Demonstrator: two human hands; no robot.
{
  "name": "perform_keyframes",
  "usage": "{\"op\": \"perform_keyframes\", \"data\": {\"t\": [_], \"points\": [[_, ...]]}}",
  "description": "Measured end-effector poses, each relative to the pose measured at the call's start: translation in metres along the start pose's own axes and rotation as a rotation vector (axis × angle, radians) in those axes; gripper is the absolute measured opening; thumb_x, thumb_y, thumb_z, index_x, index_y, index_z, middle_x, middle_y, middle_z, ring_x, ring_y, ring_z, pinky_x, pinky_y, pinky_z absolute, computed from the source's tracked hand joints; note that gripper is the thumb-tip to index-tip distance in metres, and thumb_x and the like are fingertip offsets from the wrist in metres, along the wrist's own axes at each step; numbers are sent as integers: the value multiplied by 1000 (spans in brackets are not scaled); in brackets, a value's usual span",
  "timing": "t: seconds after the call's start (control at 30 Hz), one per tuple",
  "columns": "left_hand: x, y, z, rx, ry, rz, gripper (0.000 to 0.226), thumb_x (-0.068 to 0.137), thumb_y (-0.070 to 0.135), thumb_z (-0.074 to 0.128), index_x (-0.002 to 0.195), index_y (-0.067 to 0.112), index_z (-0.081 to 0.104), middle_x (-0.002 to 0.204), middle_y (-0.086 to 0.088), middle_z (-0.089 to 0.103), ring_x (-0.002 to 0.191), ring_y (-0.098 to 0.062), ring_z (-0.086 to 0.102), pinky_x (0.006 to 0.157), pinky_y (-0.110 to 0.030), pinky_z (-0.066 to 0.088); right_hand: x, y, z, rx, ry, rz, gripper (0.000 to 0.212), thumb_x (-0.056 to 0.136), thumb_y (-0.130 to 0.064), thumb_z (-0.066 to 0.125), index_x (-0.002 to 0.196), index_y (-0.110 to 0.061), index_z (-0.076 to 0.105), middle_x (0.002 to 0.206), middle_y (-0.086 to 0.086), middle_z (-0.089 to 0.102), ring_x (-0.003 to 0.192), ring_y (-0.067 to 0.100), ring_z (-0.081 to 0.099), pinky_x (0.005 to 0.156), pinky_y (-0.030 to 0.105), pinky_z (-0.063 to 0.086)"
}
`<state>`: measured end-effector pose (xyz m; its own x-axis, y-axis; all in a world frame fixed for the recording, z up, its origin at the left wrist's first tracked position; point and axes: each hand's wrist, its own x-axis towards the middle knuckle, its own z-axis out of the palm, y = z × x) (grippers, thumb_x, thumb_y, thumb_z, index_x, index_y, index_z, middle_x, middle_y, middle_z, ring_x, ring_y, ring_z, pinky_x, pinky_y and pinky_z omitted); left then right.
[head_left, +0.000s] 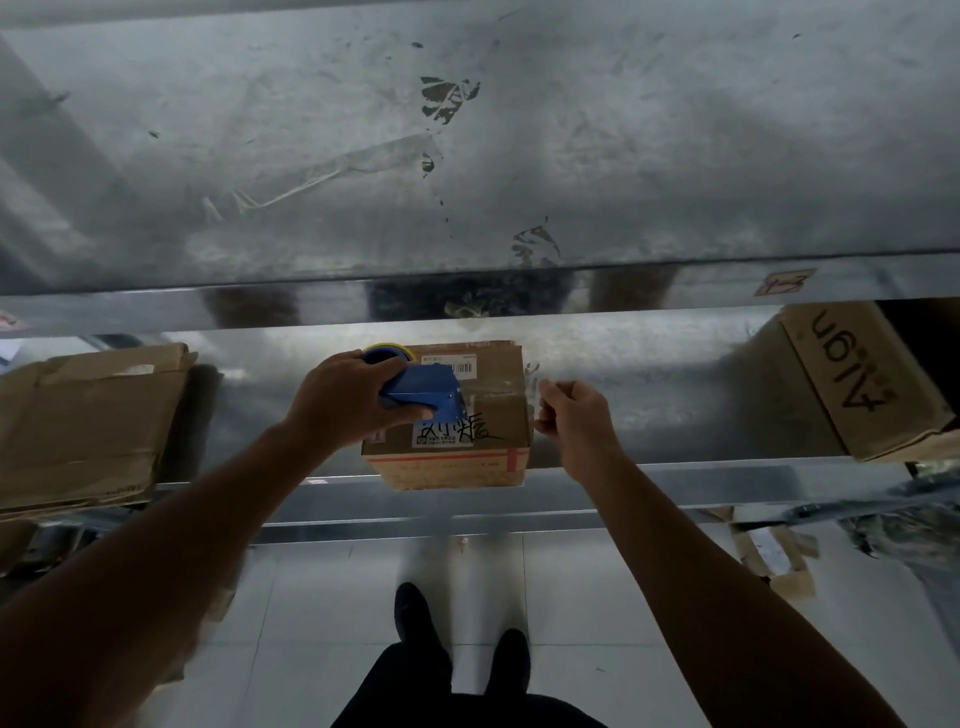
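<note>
Between the flattened cardboard (88, 421) on the left and the printed carton (857, 379) on the right, your small box (467, 457) sits right at the front edge of the metal shelf (649, 395). Pull the tape dispenser (423, 392) sideways with too little downward weight and the box could skid off that lip. Let the clear tape (493, 392) slacken and it may wrinkle or land askew. Your left hand (343, 400) wraps closed round the dispenser, which rests on the box top. Your right hand (576, 421), just off the box's right edge, has its fingers curled and appears to pinch the tape's free end.
</note>
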<state>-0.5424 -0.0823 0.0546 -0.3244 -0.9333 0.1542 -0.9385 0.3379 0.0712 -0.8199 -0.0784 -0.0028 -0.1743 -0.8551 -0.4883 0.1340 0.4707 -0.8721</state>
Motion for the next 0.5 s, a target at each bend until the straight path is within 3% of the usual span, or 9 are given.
{"op": "perform_keyframes", "data": {"t": [0.23, 0.5], "points": [[1, 0, 0, 9, 8, 15, 55, 72, 64, 76, 106, 21, 68, 82, -1, 69, 66, -10, 45, 61, -25, 39, 6, 4, 3, 60, 11, 91, 16, 99, -19, 64, 94, -5, 66, 79, 8, 62, 72, 19, 60, 76, 36, 58], [0, -2, 3, 12, -12, 7, 59, 74, 65, 74, 110, 19, 67, 84, -3, 70, 68, -10, 47, 64, -26, 39, 9, 10, 6, 38, -20, 120, 22, 98, -23, 66, 101, -1, 67, 85, 10, 65, 79, 23, 62, 90, 46, 59]]}}
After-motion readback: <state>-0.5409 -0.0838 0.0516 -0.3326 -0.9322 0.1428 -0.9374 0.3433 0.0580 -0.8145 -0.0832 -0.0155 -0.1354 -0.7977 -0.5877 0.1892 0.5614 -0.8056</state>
